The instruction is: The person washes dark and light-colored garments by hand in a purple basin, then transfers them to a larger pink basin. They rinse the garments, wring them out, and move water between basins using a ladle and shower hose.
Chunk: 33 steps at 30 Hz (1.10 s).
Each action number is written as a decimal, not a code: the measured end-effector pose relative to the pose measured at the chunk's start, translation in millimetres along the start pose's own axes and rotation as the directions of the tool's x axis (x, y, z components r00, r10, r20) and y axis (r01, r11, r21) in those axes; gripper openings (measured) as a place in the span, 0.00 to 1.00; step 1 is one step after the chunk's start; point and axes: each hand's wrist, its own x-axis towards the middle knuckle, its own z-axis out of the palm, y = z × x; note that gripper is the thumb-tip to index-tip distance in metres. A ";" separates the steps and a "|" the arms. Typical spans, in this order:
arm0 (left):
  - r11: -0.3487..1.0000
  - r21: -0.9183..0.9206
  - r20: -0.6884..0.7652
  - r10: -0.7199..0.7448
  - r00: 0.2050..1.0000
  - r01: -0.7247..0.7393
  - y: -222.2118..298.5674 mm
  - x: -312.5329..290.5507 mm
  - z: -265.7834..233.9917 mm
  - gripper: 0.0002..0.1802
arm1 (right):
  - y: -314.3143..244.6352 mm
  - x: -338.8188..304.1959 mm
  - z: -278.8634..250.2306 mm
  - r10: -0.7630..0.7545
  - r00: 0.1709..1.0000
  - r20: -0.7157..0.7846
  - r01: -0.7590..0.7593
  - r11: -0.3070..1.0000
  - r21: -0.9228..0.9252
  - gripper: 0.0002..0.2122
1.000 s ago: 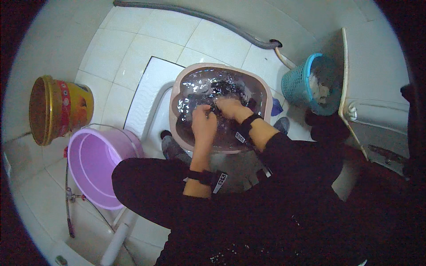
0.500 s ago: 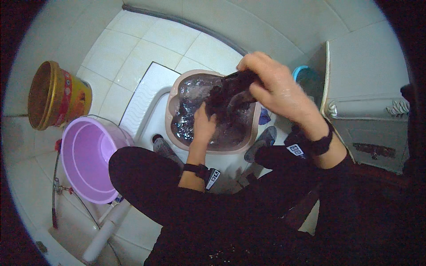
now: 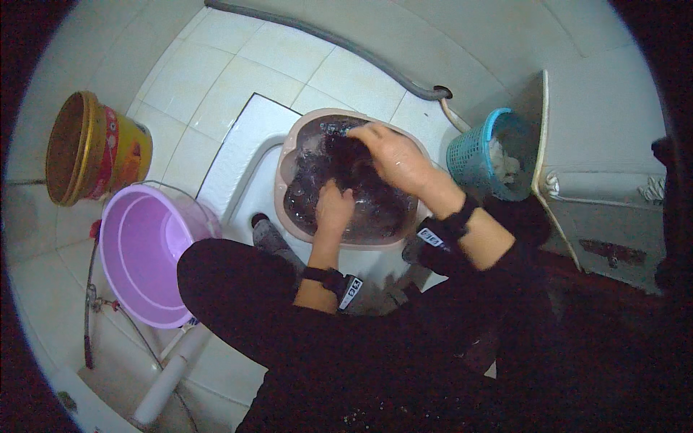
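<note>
A pinkish-beige basin with a scalloped rim holds dark, foamy water. In it lies a dark wet cloth, its outline hard to tell from the water. My right hand reaches over the basin's right side, its fingers curled down onto the far part of the cloth. Lower and to the left, my left hand is closed at the cloth's near side, low over the water, with its fingertips hidden in the dark fabric. Both wrists wear black bands with small white tags.
The basin rests over a white squat toilet. At left stand a purple bucket and a yellow bucket. A blue basket with pale cloth is at right, beside a pipe. A grey hose runs along the wall.
My right hand has come down and to the left, lowering the raised dark cloth into the basin. My left hand stays nearly in place, its fingers more closed. The blue basket shows more fully.
</note>
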 end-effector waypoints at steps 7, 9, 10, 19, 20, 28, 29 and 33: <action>0.931 0.364 0.228 -0.080 0.970 -0.009 -6.1 -4.3 5.3 0.25 | 37.8 -19.0 136.8 0.255 0.897 0.362 -0.276 0.961 0.007 0.26; 0.919 0.394 0.278 -0.142 0.950 0.022 -10.1 -6.2 10.3 0.27 | 43.8 -24.5 156.3 0.322 0.845 0.427 -0.355 0.935 -0.004 0.26; 0.923 0.384 0.280 -0.138 0.950 0.021 -12.1 -7.4 12.1 0.27 | 46.7 -25.9 164.2 0.383 0.783 0.490 -0.416 0.908 -0.045 0.27; 0.960 0.274 0.224 -0.125 0.966 0.061 -9.7 0.7 10.0 0.24 | 50.7 -22.4 159.4 0.342 0.834 0.433 -0.340 0.936 -0.085 0.20; 0.965 0.250 0.195 -0.130 0.972 0.079 -8.4 1.8 8.9 0.23 | 45.9 -20.2 144.8 0.347 0.857 0.382 -0.351 0.935 -0.062 0.19; 0.982 0.029 -0.131 0.191 0.973 -0.189 19.6 -11.4 -9.4 0.64 | -11.8 -5.1 -39.9 0.355 0.905 0.234 -0.413 0.865 0.285 0.22; 0.973 0.015 -0.136 0.231 0.963 -0.231 25.7 -13.0 -13.1 0.68 | -20.1 -5.6 -58.6 0.349 0.908 0.234 -0.414 0.837 0.358 0.22; 0.922 -0.077 -0.205 0.358 0.911 -0.380 44.7 -15.7 -17.4 0.76 | -52.3 -15.5 -98.7 0.293 0.945 0.143 -0.321 0.761 0.564 0.21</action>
